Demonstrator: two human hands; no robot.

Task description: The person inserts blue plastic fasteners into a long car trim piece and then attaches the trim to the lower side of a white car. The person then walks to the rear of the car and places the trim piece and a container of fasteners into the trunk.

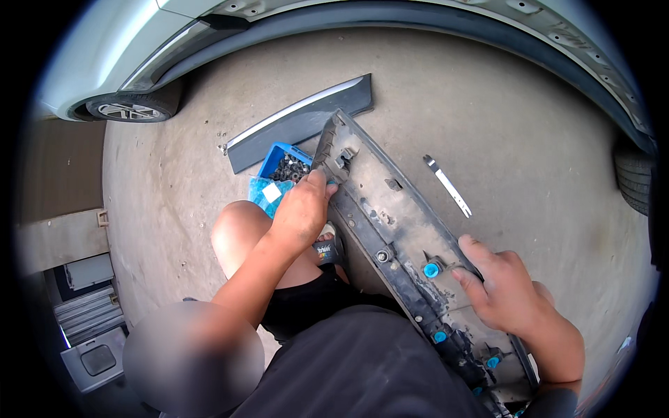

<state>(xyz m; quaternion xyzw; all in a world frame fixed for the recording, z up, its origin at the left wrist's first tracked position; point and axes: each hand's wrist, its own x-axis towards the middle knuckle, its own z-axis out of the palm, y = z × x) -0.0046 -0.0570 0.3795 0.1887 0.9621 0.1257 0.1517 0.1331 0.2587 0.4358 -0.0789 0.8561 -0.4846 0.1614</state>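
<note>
A long dark car trim panel (397,209) lies slantwise across my lap, its dusty inner side facing up. My left hand (303,209) is closed at the panel's left edge, near its far end. A bit of a blue clip (332,183) shows at those fingertips; whether it is seated in the panel I cannot tell. My right hand (503,287) grips the panel's right edge, thumb on the inner side and the other fingers partly hidden. Beside that thumb sits a round blue clip (431,269) in its mount. Two more blue clips, one left (440,336) and one right (493,362), are fixed nearer my body.
Beyond my left hand stands a blue bin (282,148) of dark small fasteners, with a blue plastic bag (263,194) against it. A second trim panel (303,118) lies behind. A white strip-shaped pry tool (449,187) rests on the concrete floor. A light-coloured car (202,52) spans the far side.
</note>
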